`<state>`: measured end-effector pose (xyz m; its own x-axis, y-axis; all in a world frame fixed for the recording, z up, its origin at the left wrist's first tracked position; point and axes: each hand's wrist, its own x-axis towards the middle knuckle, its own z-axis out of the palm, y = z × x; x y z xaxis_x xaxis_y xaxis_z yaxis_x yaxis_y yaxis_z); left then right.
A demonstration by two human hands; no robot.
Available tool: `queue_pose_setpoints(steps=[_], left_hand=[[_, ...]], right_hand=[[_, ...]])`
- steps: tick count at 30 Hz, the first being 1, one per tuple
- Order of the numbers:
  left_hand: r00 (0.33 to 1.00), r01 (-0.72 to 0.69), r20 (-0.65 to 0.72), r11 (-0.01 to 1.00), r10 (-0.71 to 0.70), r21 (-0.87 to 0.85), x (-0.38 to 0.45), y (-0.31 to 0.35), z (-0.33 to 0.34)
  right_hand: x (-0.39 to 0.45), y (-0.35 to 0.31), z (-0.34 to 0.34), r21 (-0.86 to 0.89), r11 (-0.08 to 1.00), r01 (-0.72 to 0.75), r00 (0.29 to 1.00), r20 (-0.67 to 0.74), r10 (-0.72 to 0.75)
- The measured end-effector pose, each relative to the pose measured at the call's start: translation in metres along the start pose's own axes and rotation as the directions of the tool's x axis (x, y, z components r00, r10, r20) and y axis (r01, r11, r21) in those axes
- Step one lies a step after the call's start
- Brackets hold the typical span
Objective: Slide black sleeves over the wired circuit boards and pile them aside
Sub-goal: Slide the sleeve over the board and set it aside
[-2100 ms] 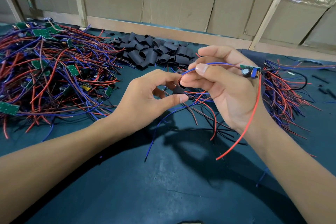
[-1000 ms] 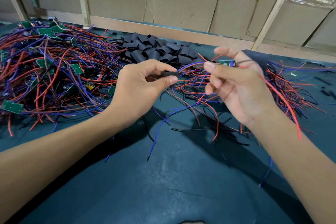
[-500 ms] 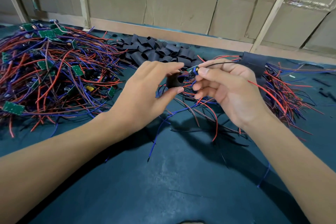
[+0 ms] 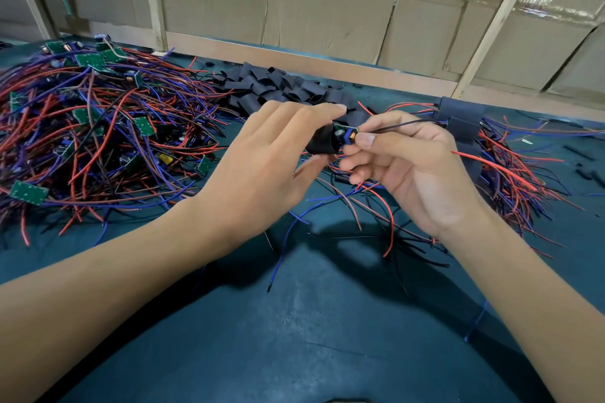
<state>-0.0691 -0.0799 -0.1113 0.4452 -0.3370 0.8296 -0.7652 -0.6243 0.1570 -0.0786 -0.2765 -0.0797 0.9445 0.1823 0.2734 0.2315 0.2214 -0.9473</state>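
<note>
Both my bare hands meet above the middle of a dark teal table. My left hand pinches a short black sleeve between thumb below and fingers above, its open mouth facing right. My right hand pinches the end of a small green circuit board between thumb and forefinger, the remaining fingers curled loosely underneath. The board's left end sits just inside the mouth of the sleeve; its right end, with a copper-coloured part, remains outside. A thin black wire runs from the board towards 3 o'clock over my right hand.

At 9 to 10 o'clock on the table lies a large tangle of bare boards with red and blue wires. At 12 o'clock, just beyond my fingers, is a heap of loose black sleeves. At 2 to 3 o'clock lies a pile of boards already covered in black sleeves, their red and blue wires fanning out towards the right. Loose wires trail on the table beneath my hands. Cardboard panels in a wooden frame stand behind the table.
</note>
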Motion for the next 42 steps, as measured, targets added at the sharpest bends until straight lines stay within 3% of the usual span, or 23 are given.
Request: queue_pose_setpoints(steps=[18, 22, 28, 33, 38, 42], left_hand=[[1.0, -0.014, 0.012, 0.999, 0.014, -0.041, 0.0, 0.002, -0.002], [0.999, -0.034, -0.002, 0.999, 0.034, -0.041, 0.0, 0.002, -0.002], [0.999, 0.044, 0.005, 0.993, -0.044, -0.107, -0.002, 0.001, -0.002], [0.997, 0.083, 0.012, 0.988, -0.083, -0.132, -0.001, 0.002, -0.002], [0.998, 0.061, -0.001, 0.987, -0.061, -0.147, -0.001, 0.002, -0.003], [1.0, 0.008, 0.018, 0.996, -0.007, -0.088, -0.002, 0.0, -0.004]], right_hand=[[-0.002, 0.004, 0.002, 0.029, 0.996, -0.08, 0.997, 0.001, 0.08], [-0.002, 0.005, 0.002, -0.007, 0.999, -0.047, 0.999, -0.005, 0.047], [-0.002, 0.005, -0.001, -0.083, 0.996, 0.024, 1.0, 0.003, -0.024], [-0.004, 0.008, -0.001, -0.306, 0.94, 0.152, 0.987, -0.005, -0.161], [-0.003, 0.016, 0.002, -0.2, 0.98, -0.008, 0.999, -0.036, 0.001], [-0.005, 0.018, 0.003, -0.266, 0.964, 0.026, 0.998, -0.043, -0.038]])
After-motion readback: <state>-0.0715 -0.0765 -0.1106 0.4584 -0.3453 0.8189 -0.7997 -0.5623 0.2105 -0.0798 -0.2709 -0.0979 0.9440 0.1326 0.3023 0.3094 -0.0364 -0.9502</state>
